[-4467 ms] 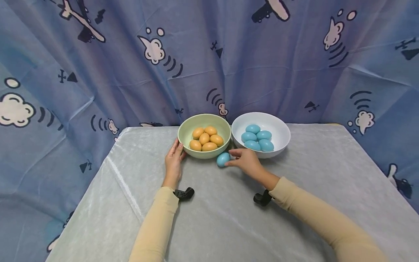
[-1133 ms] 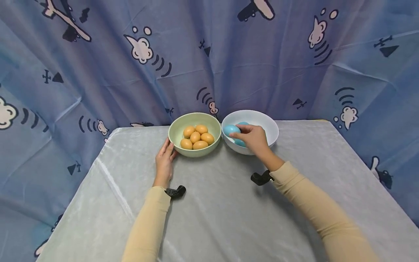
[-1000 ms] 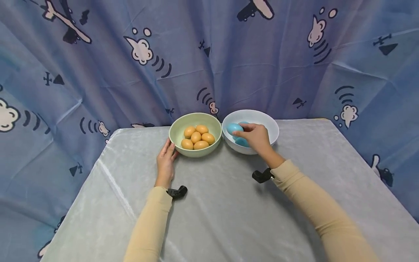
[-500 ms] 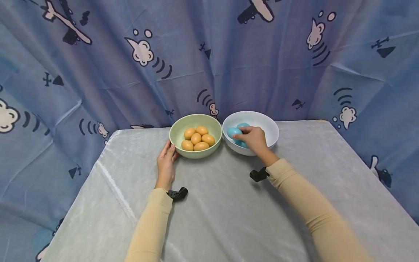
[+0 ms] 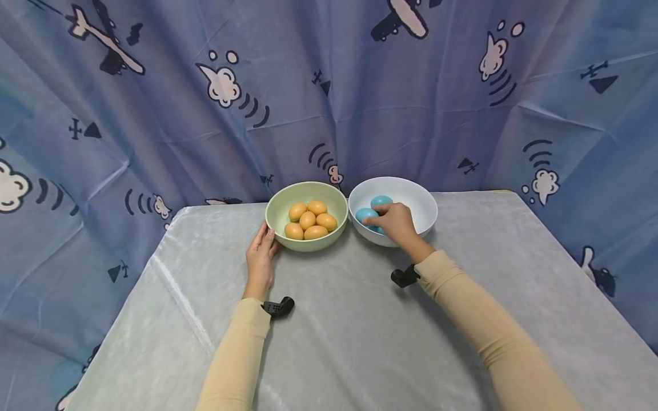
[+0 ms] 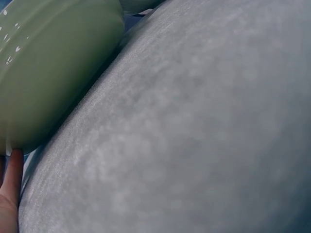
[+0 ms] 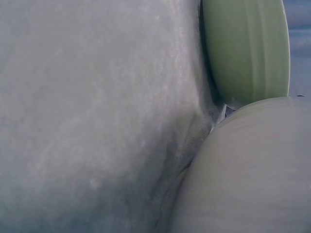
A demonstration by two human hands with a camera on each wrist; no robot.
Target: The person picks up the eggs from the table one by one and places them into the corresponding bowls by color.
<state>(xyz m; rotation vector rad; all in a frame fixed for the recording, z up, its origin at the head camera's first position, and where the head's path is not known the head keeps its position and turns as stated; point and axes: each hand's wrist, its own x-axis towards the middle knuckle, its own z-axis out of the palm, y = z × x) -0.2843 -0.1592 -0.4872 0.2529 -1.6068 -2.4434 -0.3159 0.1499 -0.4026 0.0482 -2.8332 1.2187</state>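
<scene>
The green bowl [image 5: 275,210] holds several orange eggs [image 5: 307,220]. My left hand [image 5: 260,260] rests against its left side with fingers extended; in the left wrist view a finger [image 6: 13,174] touches the outer wall. Close by on the right stands the white bowl [image 5: 424,211]. My right hand [image 5: 398,224] reaches over its front rim and pinches a blue egg [image 5: 366,216] between thumb and fingers, down inside the bowl. Another blue egg [image 5: 381,201] shows behind it. The hand hides most of the other blue eggs. The right wrist view shows no fingers.
Both bowls stand near the back edge of a table covered with grey cloth [image 5: 329,337]. A blue patterned curtain [image 5: 288,85] hangs right behind them. A black wrist camera [image 5: 279,307] is on the left wrist and another black camera [image 5: 405,277] on the right.
The blue egg was on the cloth before the bowls 4.5 seconds ago; my right hand has carried it into the white bowl and lowered it slightly. The left hand has stayed at the green bowl.
</scene>
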